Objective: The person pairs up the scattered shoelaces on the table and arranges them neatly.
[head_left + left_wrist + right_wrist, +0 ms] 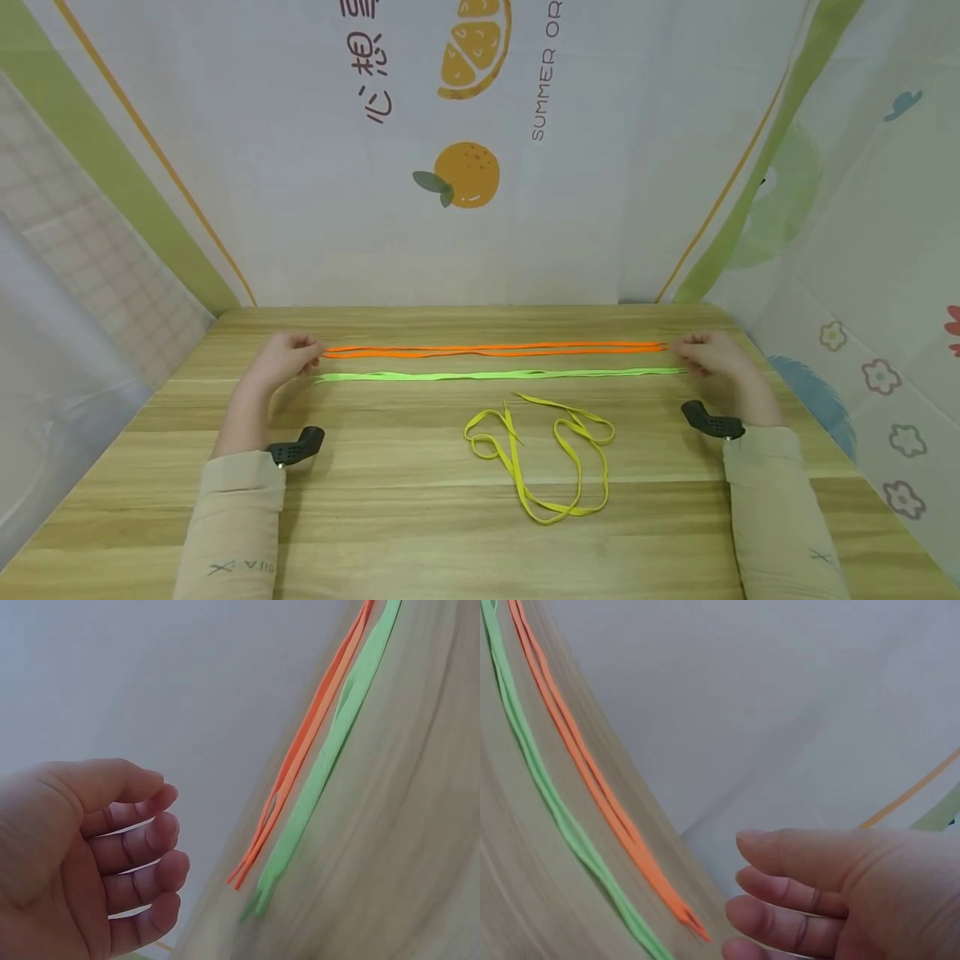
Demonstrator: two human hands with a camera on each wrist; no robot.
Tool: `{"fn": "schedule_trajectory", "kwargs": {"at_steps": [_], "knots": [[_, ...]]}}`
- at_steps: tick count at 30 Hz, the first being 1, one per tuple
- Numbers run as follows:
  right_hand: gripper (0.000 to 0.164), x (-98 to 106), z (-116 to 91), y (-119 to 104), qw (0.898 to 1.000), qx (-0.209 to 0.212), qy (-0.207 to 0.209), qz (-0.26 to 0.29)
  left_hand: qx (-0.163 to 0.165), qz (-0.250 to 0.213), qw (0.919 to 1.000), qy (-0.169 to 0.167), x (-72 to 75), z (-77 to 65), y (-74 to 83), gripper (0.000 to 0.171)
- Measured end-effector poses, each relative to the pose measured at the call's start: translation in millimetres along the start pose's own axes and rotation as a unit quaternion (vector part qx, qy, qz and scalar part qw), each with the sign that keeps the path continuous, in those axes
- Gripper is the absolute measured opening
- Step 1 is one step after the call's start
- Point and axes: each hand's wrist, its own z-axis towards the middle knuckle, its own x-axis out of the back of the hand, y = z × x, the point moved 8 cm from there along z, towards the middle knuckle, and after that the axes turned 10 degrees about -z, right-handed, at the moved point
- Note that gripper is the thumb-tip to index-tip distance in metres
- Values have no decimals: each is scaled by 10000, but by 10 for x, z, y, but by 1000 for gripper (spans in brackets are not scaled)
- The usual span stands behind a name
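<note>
An orange shoelace point(615, 343), doubled into two strands, lies straight across the far part of the table. Just nearer, a light green shoelace point(480, 376) runs alongside it, also doubled. My left hand point(288, 358) hovers by their left ends; the left wrist view shows its fingers loosely bent, with nothing between them and the orange lace tips point(321, 712) apart from them. At the right ends is my right hand point(712, 354), fingers relaxed and holding nothing, close to the orange lace's end point(656, 877). A yellow shoelace point(550, 521) lies in loose loops nearer me.
The wood-grain table point(390, 533) ends at a white printed curtain point(300, 208) behind the laces. More patterned cloth point(862, 292) hangs along the right side. A black wrist camera point(296, 448) sits on the left forearm, another point(712, 421) on the right.
</note>
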Motion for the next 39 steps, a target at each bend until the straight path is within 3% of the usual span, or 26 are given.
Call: {"fn": "schedule_trajectory", "kwargs": {"at_steps": [6, 29, 39], "knots": [[49, -7, -29, -208, 9995, 233, -58, -198, -234, 182, 9995, -91, -59, 18, 145, 36], [39, -67, -213, -996, 9915, 1147, -148, -591, -1005, 164, 9938, -442, -556, 5, 765, 21], [34, -330, -342, -1162, 9815, 1632, -786, -624, -1454, 63, 9856, -860, -844, -56, 1009, 21]]}}
